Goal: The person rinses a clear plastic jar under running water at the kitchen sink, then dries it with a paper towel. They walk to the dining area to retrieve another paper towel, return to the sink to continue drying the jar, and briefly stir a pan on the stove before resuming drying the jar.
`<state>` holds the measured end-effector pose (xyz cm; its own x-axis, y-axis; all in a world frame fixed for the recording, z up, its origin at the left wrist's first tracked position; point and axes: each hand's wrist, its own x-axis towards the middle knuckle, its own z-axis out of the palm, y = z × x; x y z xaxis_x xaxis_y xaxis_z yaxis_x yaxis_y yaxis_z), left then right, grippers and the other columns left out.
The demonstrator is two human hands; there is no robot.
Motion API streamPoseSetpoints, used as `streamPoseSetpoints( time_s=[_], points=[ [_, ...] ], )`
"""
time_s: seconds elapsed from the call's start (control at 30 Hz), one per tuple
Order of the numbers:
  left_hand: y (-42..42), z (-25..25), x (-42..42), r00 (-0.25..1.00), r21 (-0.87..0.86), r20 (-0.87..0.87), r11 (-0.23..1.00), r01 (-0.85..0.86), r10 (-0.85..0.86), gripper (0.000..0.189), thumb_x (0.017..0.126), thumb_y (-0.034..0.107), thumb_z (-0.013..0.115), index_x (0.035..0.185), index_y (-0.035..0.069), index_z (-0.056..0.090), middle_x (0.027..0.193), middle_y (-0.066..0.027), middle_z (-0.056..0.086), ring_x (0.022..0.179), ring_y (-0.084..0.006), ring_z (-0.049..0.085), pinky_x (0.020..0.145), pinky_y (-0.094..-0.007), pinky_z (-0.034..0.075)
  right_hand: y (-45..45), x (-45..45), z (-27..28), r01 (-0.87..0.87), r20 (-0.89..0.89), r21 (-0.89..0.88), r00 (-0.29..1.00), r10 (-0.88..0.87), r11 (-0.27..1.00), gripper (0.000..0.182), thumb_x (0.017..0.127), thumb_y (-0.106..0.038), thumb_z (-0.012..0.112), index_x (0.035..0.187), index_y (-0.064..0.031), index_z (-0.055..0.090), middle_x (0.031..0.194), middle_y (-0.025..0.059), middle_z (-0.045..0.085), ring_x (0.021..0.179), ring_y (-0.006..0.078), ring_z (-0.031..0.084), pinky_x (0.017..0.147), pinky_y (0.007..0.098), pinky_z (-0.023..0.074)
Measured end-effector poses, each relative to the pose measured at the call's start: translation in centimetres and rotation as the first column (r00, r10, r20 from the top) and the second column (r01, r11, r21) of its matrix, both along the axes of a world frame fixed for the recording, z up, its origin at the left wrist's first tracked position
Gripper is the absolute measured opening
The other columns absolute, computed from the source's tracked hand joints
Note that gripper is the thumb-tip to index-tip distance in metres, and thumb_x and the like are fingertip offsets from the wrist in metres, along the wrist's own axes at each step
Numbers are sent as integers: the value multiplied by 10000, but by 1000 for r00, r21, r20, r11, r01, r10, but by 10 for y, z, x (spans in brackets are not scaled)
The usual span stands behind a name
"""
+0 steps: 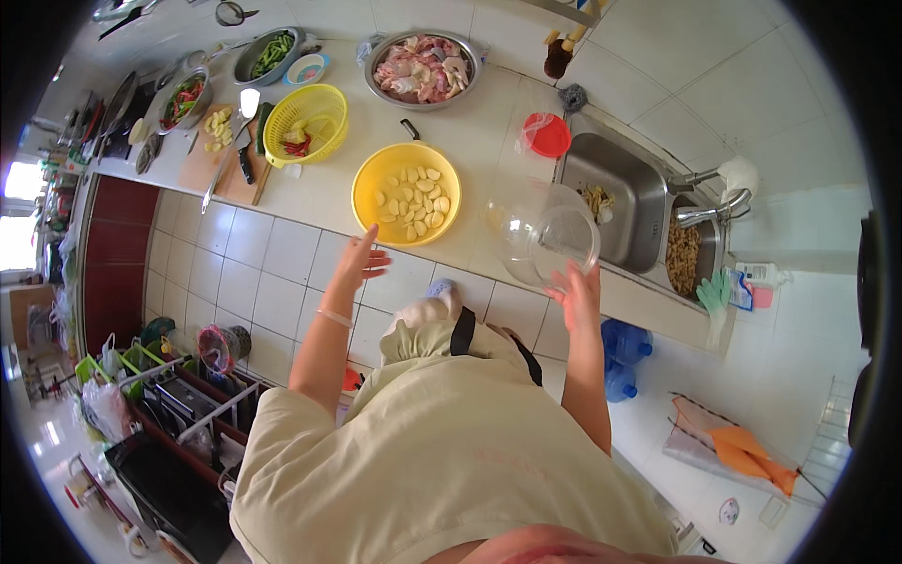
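My right hand [579, 290] grips the rim of a clear bowl [539, 229], which is tilted above the counter beside the sink. My left hand [363, 259], its fingers apart and holding nothing, is at the near edge of a yellow basin [363, 187]. Peeled garlic cloves [419, 201] lie in that basin, apparently in water. A dark handle [409, 129] shows just behind the basin. To the left, a yellow colander [328, 106] holds red chilies [297, 146] and some pale pieces.
A steel bowl of raw meat [421, 70] stands against the wall. On the left, a cutting board [232, 185] carries a knife [245, 166], a metal spatula [229, 155] and sliced pale pieces. A red bowl [548, 135] sits beside the steel sink [638, 233]. Rubber gloves [715, 296] hang at the counter's right end.
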<state>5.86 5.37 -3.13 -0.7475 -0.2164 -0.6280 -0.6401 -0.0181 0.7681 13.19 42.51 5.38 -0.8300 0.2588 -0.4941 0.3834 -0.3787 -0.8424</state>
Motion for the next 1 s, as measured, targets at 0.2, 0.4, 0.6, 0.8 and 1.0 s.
streamPoseSetpoints(
  time_s=[0.2, 0.4, 0.6, 0.8, 1.0],
  points=[
    [-10, -43, -43, 998, 423, 66, 905, -45, 19, 354, 867, 165, 360, 1089, -101, 432, 841, -217, 615, 692, -276, 653, 624, -373, 576, -41, -33, 23, -32, -69, 349, 996, 60, 937, 753, 845, -196, 568, 1436, -248, 105, 1359, 214, 313, 1014, 230, 505, 751, 386, 479],
    [-42, -36, -88, 996, 407, 32, 909, -87, 81, 334, 859, 114, 330, 1070, -117, 447, 876, -226, 607, 728, -291, 651, 653, -382, 576, -59, -41, 28, -69, 4, 375, 997, 73, 925, 713, 845, -208, 577, 1429, -246, 170, 1375, 243, 294, 1046, 191, 485, 743, 345, 472],
    [-37, -42, -90, 971, 559, -23, 808, -185, 238, 384, 896, 223, 448, 1102, -99, 407, 922, -214, 582, 821, -298, 633, 759, -385, 552, -85, -58, 43, -170, 127, 530, 985, 121, 831, 624, 851, -208, 588, 1399, -191, 289, 1356, 236, 340, 1028, 159, 508, 718, 286, 449],
    [10, -12, -52, 992, 662, 67, 749, 33, -103, 605, 909, 442, 447, 1293, -3, 301, 1190, -246, 475, 1081, -343, 522, 910, -457, 445, -94, -67, 54, -32, -186, 794, 938, 292, 608, 507, 838, -145, 592, 1304, -47, 417, 1242, 173, 505, 1128, 221, 505, 876, 353, 454],
    [53, 26, -59, 918, 717, -307, 574, 396, -249, 696, 886, 581, 335, 1408, 151, 172, 1373, -185, 316, 1250, -347, 357, 983, -517, 344, -117, -72, 116, 14, -223, 871, 902, 371, 491, 496, 817, -254, 639, 1242, -53, 481, 1192, 230, 511, 1085, 354, 524, 827, 396, 471]
  ],
)
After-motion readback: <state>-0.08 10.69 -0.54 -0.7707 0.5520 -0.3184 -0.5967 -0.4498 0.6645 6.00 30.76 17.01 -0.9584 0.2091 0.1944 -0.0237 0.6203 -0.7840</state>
